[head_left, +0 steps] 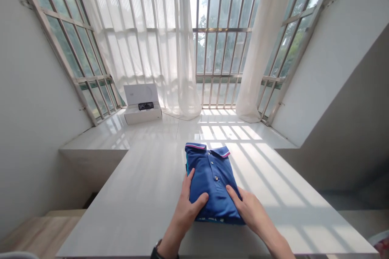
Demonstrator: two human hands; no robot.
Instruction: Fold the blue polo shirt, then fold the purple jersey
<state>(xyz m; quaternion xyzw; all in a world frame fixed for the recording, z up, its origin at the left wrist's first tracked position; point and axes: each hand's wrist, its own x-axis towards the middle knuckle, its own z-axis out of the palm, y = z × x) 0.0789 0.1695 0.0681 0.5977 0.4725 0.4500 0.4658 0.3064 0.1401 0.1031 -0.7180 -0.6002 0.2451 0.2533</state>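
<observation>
At the far left, a pale wall (36,89) runs up to a barred side window (65,36) with greenery beyond its glass. At the near left, a wood-toned surface (39,230) sits lower than my white table (127,206). On the ledge (103,132) at the far left stands a white box (142,117), its lid raised, with a dark device (146,106) in it. Behind the box hangs a sheer curtain (146,40).

Coming right, I wear a dark watch (156,251) on my left wrist. My left hand (190,206) is spread along the left side of a folded blue polo shirt (206,188), thumb out wide on top and forefinger at the edge; the other fingertips are hidden. The shirt is at the middle of the table, collar (220,151) to the far side, buttons (216,178) running down its front. Lighter blue shows at its left edge; I cannot tell whether that is a second garment. My right hand (249,208) holds the shirt's right side, thumb on top, fingers mostly out of sight, so the shirt is held between both hands.

Beyond it are the far window bars (221,30), then a second curtain (258,40). To the right, barred shadows (273,182) slant over the table, and a white wall (328,48) rises beyond.
</observation>
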